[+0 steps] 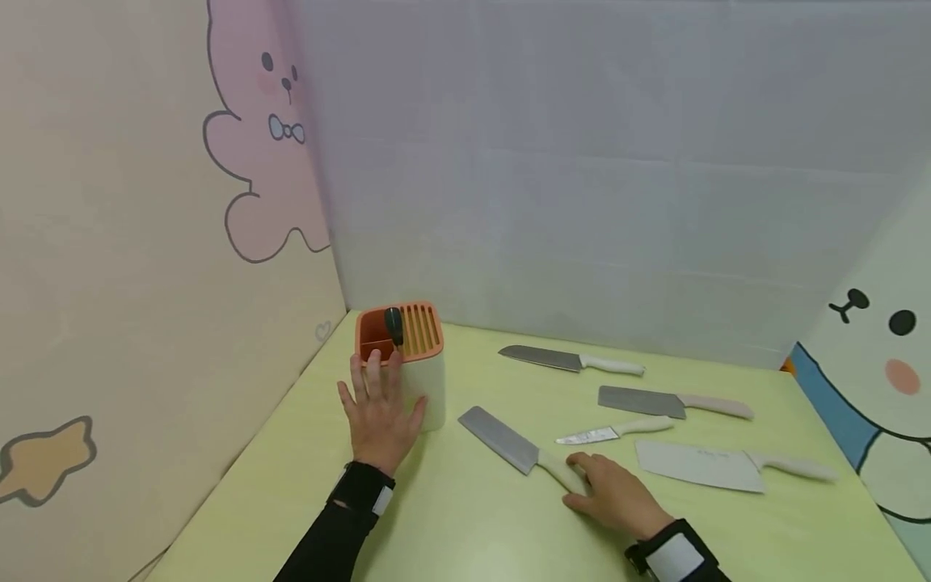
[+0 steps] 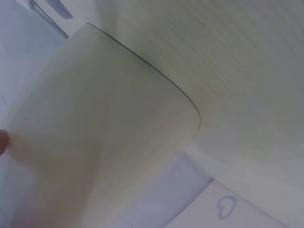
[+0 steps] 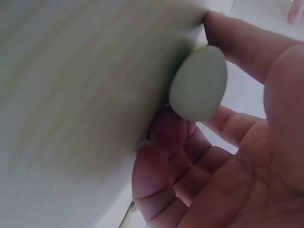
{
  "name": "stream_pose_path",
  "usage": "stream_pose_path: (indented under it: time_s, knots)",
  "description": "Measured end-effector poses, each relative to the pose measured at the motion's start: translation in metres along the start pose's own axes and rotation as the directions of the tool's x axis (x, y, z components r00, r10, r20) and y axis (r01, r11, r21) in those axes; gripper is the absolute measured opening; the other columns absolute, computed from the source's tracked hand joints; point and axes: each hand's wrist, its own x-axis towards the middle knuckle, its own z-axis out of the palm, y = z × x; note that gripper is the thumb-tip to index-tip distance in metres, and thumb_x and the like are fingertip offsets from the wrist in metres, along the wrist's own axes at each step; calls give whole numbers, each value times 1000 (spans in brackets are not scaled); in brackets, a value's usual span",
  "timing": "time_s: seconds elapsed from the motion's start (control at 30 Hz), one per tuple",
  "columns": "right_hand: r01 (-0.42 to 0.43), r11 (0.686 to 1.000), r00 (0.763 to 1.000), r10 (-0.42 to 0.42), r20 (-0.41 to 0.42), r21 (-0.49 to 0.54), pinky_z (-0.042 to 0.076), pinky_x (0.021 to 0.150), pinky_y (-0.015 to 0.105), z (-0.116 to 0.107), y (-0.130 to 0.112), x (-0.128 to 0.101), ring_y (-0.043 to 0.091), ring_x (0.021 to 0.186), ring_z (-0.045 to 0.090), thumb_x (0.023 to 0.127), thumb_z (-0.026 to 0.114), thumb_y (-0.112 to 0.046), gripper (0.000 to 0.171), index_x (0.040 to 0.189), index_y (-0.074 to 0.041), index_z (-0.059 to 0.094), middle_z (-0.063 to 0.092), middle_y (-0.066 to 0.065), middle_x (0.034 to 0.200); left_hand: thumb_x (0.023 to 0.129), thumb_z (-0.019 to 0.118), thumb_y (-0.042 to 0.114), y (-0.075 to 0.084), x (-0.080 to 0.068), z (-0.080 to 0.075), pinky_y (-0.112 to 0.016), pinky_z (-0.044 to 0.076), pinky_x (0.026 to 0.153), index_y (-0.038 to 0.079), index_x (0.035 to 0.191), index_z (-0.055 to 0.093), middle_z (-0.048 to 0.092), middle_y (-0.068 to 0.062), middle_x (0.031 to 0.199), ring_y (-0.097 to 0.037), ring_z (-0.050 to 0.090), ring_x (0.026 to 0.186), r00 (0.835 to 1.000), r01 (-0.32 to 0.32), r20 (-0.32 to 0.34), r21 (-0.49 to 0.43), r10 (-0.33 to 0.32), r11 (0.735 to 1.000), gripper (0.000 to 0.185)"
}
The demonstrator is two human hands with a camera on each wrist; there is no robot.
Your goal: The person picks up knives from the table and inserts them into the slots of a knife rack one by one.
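My left hand (image 1: 381,424) lies with straight, spread fingers against the front of a white knife holder (image 1: 432,392) with an orange slotted top. The holder's pale wall (image 2: 95,123) fills much of the left wrist view, where one fingertip shows at the edge. A dark-handled utensil (image 1: 393,326) stands in the holder; its lower part is hidden. My right hand (image 1: 618,493) has thumb and fingers on both sides of the pale handle of a cleaver (image 1: 502,440), which lies flat on the table. In the right wrist view, curled fingers surround the handle's butt end (image 3: 199,85).
To the right on the yellow-green table (image 1: 465,517) lie a long knife (image 1: 541,356), another cleaver (image 1: 640,401), a small paring knife (image 1: 589,436) and a broad cleaver (image 1: 698,466). Cartoon-printed panels stand at left and right, and a pale sheet (image 1: 582,162) closes the back.
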Motion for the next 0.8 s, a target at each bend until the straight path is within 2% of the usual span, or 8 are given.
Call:
stream_pose_path:
  time_s: [0.17,0.4,0.63,0.8]
  knots:
    - [9,999,1000,-9,21,30,46,67,36,-2,-4,3,12,79,55,75,81,-34,42,107,-15,61,59,-3,89,67,78,47,-4,-3,1,-72,28,96,16,152,14,21,-17,146,-43,11,142,1000,8,5,1,-8,1000,111]
    - [-9,1000,999,8,34,24,46,66,35,-4,-5,7,11,76,53,75,80,-36,41,105,-14,61,58,-4,87,68,76,47,-6,-1,1,-71,28,98,16,152,13,19,-17,147,-42,10,143,1000,3,-5,-4,-3,1000,109]
    - [-27,999,998,24,56,43,42,62,34,-3,-3,7,12,70,49,75,81,-37,42,103,-14,60,55,-4,81,67,79,46,-3,0,0,-71,28,97,16,151,12,19,-17,147,-42,9,143,1000,0,12,-25,0,1000,112]
    - [-30,998,998,27,48,56,39,58,32,-2,-1,4,12,66,46,75,81,-36,38,95,-13,58,52,-4,75,68,79,44,-1,-1,-2,-71,28,98,17,151,13,20,-17,146,-42,11,142,1000,4,17,-44,-3,999,110]
